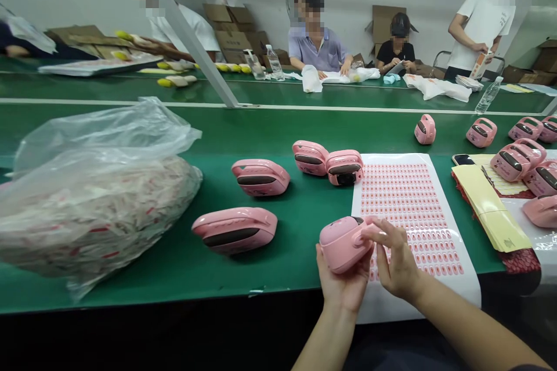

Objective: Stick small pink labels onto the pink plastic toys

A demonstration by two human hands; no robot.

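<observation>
My left hand (343,284) cups a pink plastic toy case (342,240) from below, just over the near edge of the green table (282,243). My right hand (394,258) presses its fingertips against the case's right side, fingers pinched together. A white sheet of small red stickers (407,208) lies directly behind my hands. Several more pink cases lie on the table: one (235,229) to the left, one (260,177) farther back, two (328,162) side by side at the sheet's corner.
A large clear plastic bag (91,197) full of small packets fills the left. More pink cases (520,156) and yellow sheets (491,206) lie at the right. Across a green conveyor belt (278,127), other people work among water bottles (274,62), white bags and cardboard boxes.
</observation>
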